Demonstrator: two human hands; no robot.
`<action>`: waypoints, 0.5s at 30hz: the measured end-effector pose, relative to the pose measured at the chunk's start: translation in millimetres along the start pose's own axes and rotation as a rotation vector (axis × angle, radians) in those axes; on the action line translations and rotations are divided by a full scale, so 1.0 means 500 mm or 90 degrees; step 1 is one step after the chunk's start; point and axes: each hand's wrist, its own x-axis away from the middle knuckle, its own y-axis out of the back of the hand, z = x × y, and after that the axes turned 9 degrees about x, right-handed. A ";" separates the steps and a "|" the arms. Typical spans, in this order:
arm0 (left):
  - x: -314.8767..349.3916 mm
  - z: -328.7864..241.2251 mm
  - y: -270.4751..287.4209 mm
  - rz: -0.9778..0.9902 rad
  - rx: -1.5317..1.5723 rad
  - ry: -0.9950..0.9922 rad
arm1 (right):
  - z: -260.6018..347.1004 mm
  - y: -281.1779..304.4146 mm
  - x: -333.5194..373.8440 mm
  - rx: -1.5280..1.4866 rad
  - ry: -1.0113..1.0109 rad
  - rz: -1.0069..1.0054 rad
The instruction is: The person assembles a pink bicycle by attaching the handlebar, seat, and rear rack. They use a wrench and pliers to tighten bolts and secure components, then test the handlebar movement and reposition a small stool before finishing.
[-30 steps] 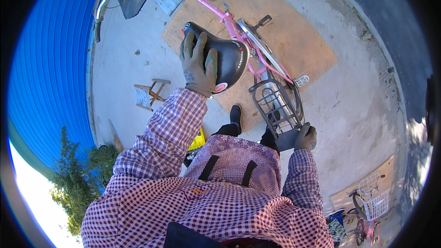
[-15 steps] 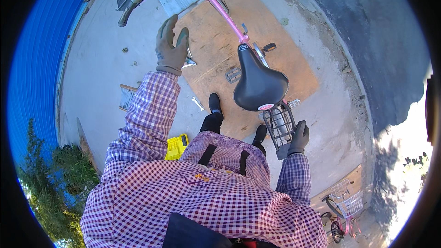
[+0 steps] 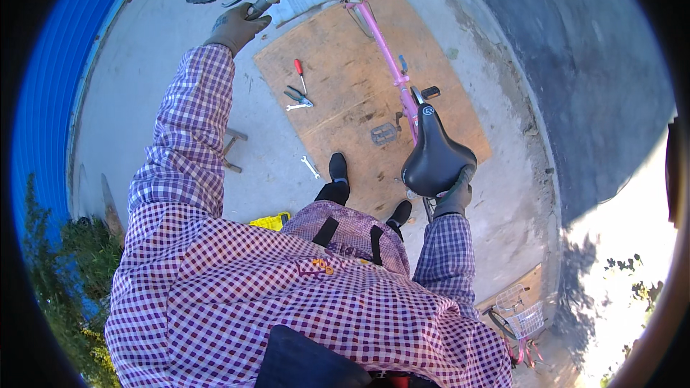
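1. Top centre of the frame: the gloved left hand [image 3: 237, 23] is closed around the handlebar grip [image 3: 260, 6] of a pink bicycle [image 3: 392, 65], likely to steer or steady it.
2. Centre right: the gloved right hand [image 3: 454, 197] grips the rear of the black saddle [image 3: 435, 154], bracing the frame upright.
3. Tools (a red-handled screwdriver [image 3: 300, 73], pliers [image 3: 297, 95]) lie on a plywood board [image 3: 345, 79] under the bicycle, within reach.
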 end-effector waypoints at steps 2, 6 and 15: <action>0.005 0.021 -0.017 0.018 0.108 -0.015 | -0.017 0.017 -0.016 -0.017 -0.019 0.013; 0.018 0.003 -0.042 0.128 0.259 0.087 | -0.029 0.035 -0.041 -0.053 -0.047 0.076; 0.087 -0.016 0.131 0.143 0.028 0.101 | 0.024 0.080 0.000 0.061 -0.008 0.054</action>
